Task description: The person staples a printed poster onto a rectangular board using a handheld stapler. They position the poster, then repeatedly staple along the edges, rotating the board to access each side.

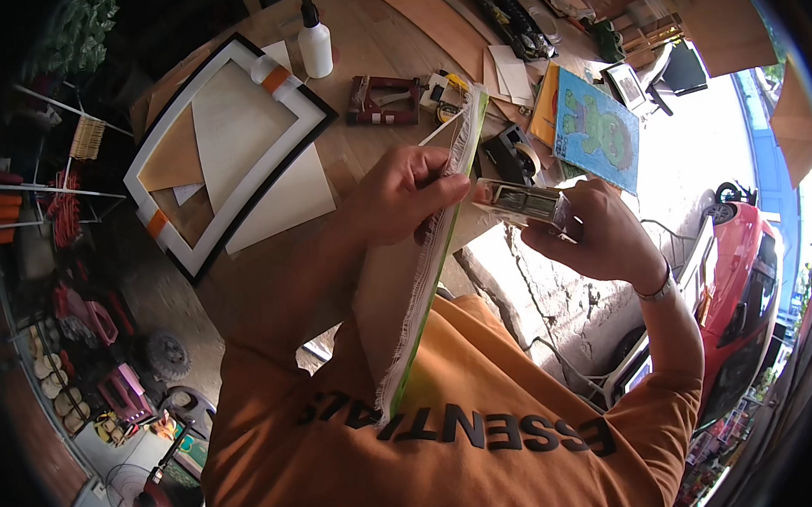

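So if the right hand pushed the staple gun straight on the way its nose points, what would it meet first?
Most likely the frayed canvas edge, pinched by the left hand. The right hand aims the staple gun at it; the gap looks nearly closed, though depth is unclear.

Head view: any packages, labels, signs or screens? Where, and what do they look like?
White squeeze bottle: upright on the wooden table, black nozzle.
Printed picture: right of table, blue panel, green cartoon figure.
Small framed picture: above it, white border.
Orange shirt: black lettering across the chest.

Framing workshop: wooden workbench (379,48), picture frame (225,146), glue bottle (315,46).
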Motion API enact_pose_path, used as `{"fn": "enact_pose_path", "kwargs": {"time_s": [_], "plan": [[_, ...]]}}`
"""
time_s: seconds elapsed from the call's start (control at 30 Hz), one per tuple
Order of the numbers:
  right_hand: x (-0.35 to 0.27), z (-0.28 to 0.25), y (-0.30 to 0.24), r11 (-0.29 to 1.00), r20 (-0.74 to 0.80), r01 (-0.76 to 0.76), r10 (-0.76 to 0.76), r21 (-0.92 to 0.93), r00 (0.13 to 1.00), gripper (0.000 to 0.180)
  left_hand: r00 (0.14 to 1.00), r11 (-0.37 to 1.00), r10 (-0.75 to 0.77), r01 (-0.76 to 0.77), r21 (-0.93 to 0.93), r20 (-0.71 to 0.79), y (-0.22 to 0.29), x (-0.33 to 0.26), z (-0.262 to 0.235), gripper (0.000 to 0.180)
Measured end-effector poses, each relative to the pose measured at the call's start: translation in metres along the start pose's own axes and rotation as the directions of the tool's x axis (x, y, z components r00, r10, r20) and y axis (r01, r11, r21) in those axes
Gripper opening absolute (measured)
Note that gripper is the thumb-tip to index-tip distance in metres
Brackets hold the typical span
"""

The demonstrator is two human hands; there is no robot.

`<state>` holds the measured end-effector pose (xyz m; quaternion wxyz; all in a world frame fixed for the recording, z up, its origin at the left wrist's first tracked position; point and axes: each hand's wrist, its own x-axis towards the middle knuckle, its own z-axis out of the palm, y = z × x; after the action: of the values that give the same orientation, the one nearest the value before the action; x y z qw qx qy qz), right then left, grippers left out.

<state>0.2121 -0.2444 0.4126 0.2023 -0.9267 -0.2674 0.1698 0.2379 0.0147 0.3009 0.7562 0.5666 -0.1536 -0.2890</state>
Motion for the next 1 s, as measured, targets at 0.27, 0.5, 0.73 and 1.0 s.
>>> {"fn": "enact_pose_path", "kwargs": {"time_s": [0.27,0.5,0.73,1.0], "plan": [[0.016,-0.012,-0.017,0.991,0.119,-0.132,0.128,0.027,0.985,0.035,0.984,0.984,0.127,-0.141,-0.111,-0.126,-0.035,-0.001,0.005,0.026],[0.024,0.005,-0.033,0.975,-0.017,-0.208,0.210,0.081,0.977,0.039,0.944,0.956,0.236,-0.269,-0.121,-0.230,-0.039,0.002,0.017,0.027],[0.006,-0.011,0.009,0.967,-0.164,-0.208,0.231,0.148,0.959,0.041,0.979,0.920,0.164,-0.107,0.377,-0.122,-0.003,0.007,-0.004,0.029],[0.013,-0.005,0.003,0.990,-0.034,-0.142,0.142,-0.006,0.989,0.041,0.985,0.986,0.166,-0.166,0.019,-0.048,-0.010,0.030,-0.013,0.023]]}}
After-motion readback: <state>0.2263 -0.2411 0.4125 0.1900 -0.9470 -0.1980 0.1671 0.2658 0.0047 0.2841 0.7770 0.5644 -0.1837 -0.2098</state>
